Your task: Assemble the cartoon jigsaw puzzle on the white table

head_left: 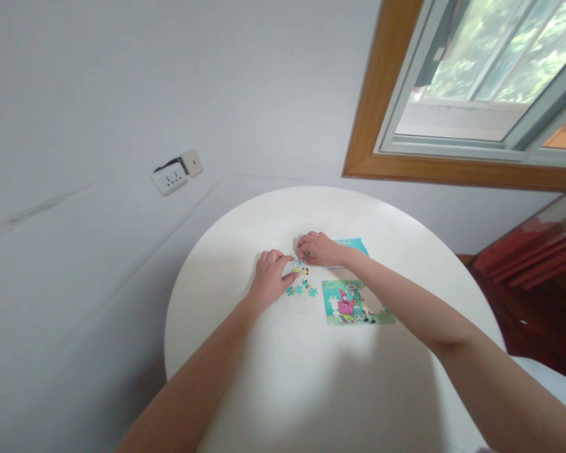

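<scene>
Loose jigsaw puzzle pieces (299, 290) lie in a small cluster on a round white table (283, 390). My left hand (270, 277) rests at the left side of this cluster, thumb and forefinger apart around a few pieces and holding none. Behind the cluster, my right hand (318, 249) has its fingers curled down, pinching what looks like a small jigsaw puzzle piece; the fingers partly hide it. A partly assembled jigsaw puzzle (346, 305) with pink and teal cartoon figures lies right of the pieces, with gaps at its left and right. My right forearm passes over its upper right part.
A blue printed sheet or board (358, 244) lies behind my right wrist, partly covered by it. Beyond the table stand a white wall with a socket (170, 178) and a wood-framed window (453, 168). Red fabric (523, 248) hangs at the right.
</scene>
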`<state>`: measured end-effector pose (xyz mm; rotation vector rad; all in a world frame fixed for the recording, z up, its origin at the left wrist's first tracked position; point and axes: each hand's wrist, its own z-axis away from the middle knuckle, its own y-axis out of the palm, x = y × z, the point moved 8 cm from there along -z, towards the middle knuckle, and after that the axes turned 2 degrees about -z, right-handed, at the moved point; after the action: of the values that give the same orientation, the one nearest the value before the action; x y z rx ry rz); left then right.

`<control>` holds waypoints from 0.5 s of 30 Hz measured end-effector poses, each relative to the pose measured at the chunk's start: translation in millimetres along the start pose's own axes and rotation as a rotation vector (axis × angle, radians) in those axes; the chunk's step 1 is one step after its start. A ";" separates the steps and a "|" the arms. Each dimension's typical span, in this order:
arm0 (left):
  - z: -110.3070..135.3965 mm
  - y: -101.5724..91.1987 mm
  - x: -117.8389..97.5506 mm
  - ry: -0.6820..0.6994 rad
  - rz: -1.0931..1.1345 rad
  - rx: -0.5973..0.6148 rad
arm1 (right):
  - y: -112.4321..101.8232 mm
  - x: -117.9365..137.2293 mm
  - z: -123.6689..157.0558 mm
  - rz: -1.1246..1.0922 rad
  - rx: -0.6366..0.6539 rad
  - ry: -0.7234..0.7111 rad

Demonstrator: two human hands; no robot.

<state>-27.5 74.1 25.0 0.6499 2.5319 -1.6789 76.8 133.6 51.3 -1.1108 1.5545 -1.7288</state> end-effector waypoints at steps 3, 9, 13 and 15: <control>0.2 -0.7 -2.6 -0.003 0.015 -0.002 | 2.7 -1.0 2.3 -0.027 -0.019 -0.004; -1.6 -0.2 -6.7 -0.005 0.050 -0.012 | 6.7 -3.2 11.9 -0.079 -0.107 0.013; -3.2 1.1 -9.3 0.000 0.075 -0.018 | 8.3 -0.7 19.2 -0.107 -0.166 0.015; -3.8 1.0 -10.8 0.005 0.089 -0.022 | 8.9 0.4 22.5 -0.118 -0.193 0.017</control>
<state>-16.6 74.3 28.5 0.7536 2.4811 -1.6209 94.8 120.1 42.4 -1.3090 1.7262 -1.6943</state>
